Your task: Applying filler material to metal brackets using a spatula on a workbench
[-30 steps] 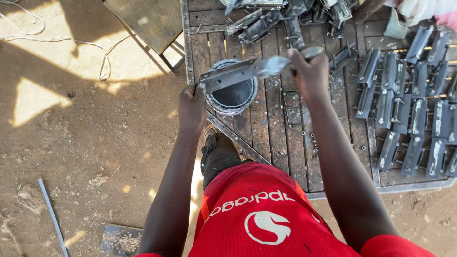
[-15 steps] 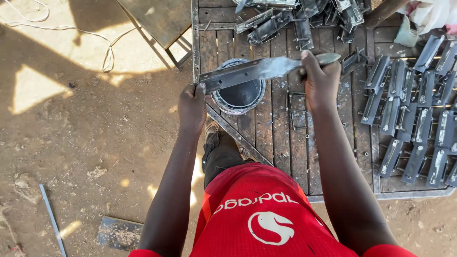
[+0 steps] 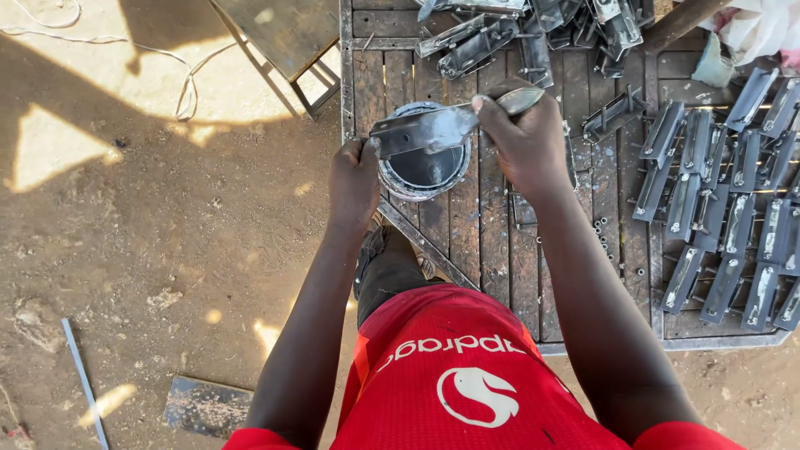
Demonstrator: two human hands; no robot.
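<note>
1. Your left hand (image 3: 354, 179) has its grip closed on the near end of a long grey metal bracket (image 3: 417, 131), holding it level just above the round tin of dark paint (image 3: 425, 167)
2. Your right hand (image 3: 525, 137) has its grip wrapped round a paint-smeared brush (image 3: 521, 102), and the bristles look to rest on the far end of the bracket, just ahead of your fingers
3. Judging from this, you are coating the bracket; keep it right over the tin so drips fall back in, and draw the brush along its length toward your left grip, not across
4. Keep your left fingers pinched on the very end only, so the bare patch under them stays small
5. To the right of your right grip, rows of similar dark metal brackets (image 3: 725, 242) lie side by side on the worn wooden slatted desk (image 3: 492, 242); more are piled beyond the tin at the far edge
6. Hard to tell: the brush tip is largely hidden by your right knuckles and by glare on the bracket, so how much paint it carries cannot be judged
7. The underside of the bracket is out of sight, and the tin's level is masked by the bracket crossing it
8. The pile at the far edge and the rows on the right are cut off by the frame
</note>
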